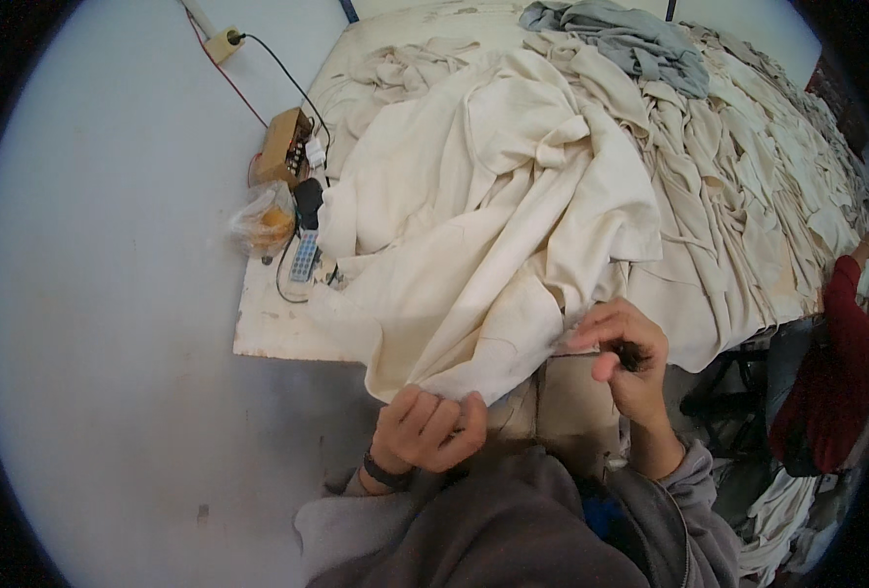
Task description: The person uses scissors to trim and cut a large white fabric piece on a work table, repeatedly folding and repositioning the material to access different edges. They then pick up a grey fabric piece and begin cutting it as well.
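Over the table's near edge hangs a large cream fabric piece, creased and partly bunched, with a knot-like twist in its far part. My left hand is closed on its near edge, the fingers curled over the cloth; a dark band circles that wrist. To the right, my right hand is raised beside the fabric's right edge. Its fingers are bent, with the thumb apart from them. A dark patch shows in the hollow of the palm; whether it is shadow or a small thing I cannot make out.
Beige fabric is heaped across the table's right side, with a grey cloth at the back. At left lie a remote control, a plastic bag, a cardboard box and cables. Another person's red sleeve shows far right.
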`<action>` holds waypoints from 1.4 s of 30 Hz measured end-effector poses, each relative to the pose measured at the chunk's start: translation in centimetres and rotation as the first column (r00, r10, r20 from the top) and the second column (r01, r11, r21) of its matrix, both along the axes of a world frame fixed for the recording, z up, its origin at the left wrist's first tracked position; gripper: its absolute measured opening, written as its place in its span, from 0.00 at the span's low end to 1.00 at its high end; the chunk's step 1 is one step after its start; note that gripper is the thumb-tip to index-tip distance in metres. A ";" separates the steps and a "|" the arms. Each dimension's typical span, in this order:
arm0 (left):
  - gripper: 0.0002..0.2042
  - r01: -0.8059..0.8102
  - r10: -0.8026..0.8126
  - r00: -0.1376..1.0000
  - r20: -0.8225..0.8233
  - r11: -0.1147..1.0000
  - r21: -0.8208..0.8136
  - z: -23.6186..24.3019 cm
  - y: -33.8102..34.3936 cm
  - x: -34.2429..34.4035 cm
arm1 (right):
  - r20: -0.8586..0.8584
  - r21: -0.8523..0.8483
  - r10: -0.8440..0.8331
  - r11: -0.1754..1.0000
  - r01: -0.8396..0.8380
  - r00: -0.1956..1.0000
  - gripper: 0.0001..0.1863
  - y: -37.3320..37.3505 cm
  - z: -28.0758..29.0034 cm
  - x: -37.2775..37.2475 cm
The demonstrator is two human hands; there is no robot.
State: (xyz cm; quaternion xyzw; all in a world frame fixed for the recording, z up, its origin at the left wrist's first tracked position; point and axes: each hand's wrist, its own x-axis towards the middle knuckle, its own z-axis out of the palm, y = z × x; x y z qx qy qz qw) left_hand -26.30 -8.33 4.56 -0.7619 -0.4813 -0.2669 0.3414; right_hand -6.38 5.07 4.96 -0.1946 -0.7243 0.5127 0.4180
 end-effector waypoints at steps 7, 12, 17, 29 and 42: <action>0.10 0.019 -0.009 0.993 0.118 0.996 -0.091 -0.7 -1.6 -0.1 | -0.315 -0.034 0.378 0.912 -0.408 0.871 0.07 -0.8 0.5 -2.2; 0.08 -0.004 0.011 0.989 0.147 0.999 -0.043 -1.7 -1.6 -1.0 | -0.454 0.153 0.567 0.809 -0.567 0.687 0.05 2.1 -0.5 -0.1; 0.12 -0.035 0.037 0.975 0.219 0.999 -0.011 -1.8 -1.5 -0.7 | 0.155 0.390 -0.201 0.912 0.127 0.967 0.19 1.8 -2.9 -2.1; 0.06 0.320 -0.027 0.696 0.718 0.906 -0.277 -0.6 3.0 2.9 | 0.023 -0.017 0.098 0.995 -0.097 0.995 0.18 -0.5 -0.4 -0.2; 0.07 0.646 0.045 0.015 0.999 0.762 -0.044 -0.5 3.3 4.1 | 0.031 -0.294 0.115 0.950 -0.101 0.993 0.07 1.7 0.1 1.3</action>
